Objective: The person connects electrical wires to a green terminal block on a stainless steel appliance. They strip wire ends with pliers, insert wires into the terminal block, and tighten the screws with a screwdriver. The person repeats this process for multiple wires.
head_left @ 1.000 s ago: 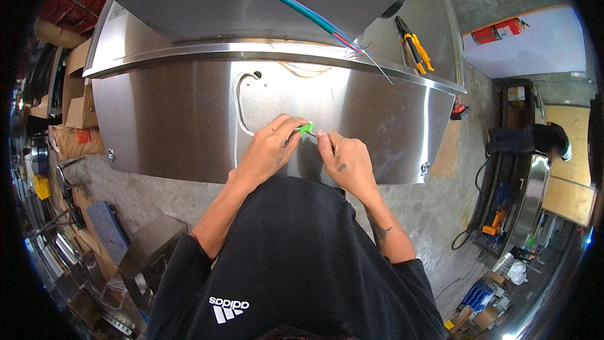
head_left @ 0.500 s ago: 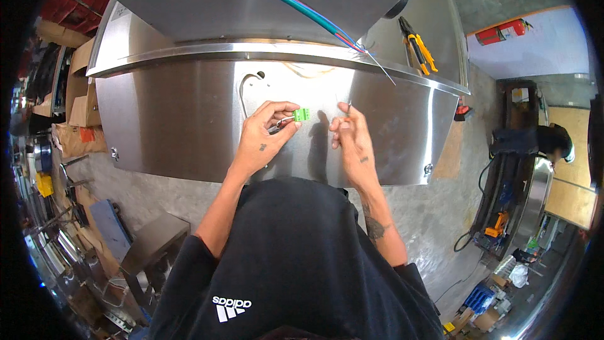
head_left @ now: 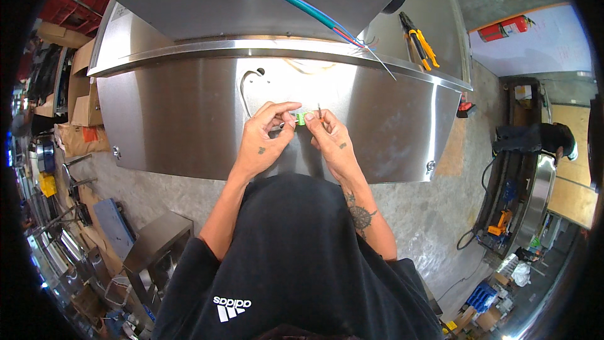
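A small green terminal block [head_left: 301, 119] sits between my two hands, above the steel panel [head_left: 189, 119]. My left hand [head_left: 257, 141] is closed at its left side, on thin wires that run into the block; the fingers cover most of them. The thumb and fingertips of my right hand [head_left: 335, 141] pinch the block's right side. A slim tool with a dark thin tip [head_left: 319, 111], like a small screwdriver, sticks up from the right fingers; most of it is hidden. Behind my left hand, a pale cable [head_left: 241, 91] curves out of a hole in the panel.
Beyond the panel's raised edge stands a steel box [head_left: 207, 6]. From it a green sheathed cable [head_left: 296, 9] reaches right, ending in loose stripped wires [head_left: 365, 44]. Yellow-and-black pliers [head_left: 420, 41] lie at the far right. A person [head_left: 535, 138] is off to the right.
My right hand has moved left from open space to the green terminal block and now grips its right side. My left hand has hardly moved.
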`<action>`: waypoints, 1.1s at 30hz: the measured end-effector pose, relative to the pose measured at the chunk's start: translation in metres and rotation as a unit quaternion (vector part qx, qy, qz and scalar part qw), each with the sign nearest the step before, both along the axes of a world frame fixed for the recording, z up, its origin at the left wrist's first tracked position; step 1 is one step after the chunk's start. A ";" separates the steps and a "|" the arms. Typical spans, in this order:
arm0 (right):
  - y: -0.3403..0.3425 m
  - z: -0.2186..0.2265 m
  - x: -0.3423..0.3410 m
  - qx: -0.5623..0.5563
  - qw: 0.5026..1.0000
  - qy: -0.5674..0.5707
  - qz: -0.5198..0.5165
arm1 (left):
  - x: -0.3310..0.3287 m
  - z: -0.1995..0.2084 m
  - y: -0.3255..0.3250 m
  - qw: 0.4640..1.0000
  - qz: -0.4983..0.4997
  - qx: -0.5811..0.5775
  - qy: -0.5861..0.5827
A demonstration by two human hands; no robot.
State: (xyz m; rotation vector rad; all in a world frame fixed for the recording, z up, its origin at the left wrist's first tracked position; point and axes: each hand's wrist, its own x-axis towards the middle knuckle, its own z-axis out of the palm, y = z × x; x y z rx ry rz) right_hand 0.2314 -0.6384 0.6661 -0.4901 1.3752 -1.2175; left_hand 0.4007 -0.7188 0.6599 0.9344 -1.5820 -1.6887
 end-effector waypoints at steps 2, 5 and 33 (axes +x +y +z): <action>0.001 -0.001 0.001 -0.003 1.000 0.000 -0.014 | 0.000 0.000 -0.001 1.000 -0.009 -0.021 -0.014; 0.003 -0.008 -0.005 -0.012 0.999 -0.044 -0.021 | 0.000 -0.001 -0.002 0.999 -0.022 -0.024 -0.011; 0.001 -0.006 0.000 -0.082 0.979 0.189 -0.004 | 0.005 0.018 -0.020 0.981 -0.035 0.065 -0.177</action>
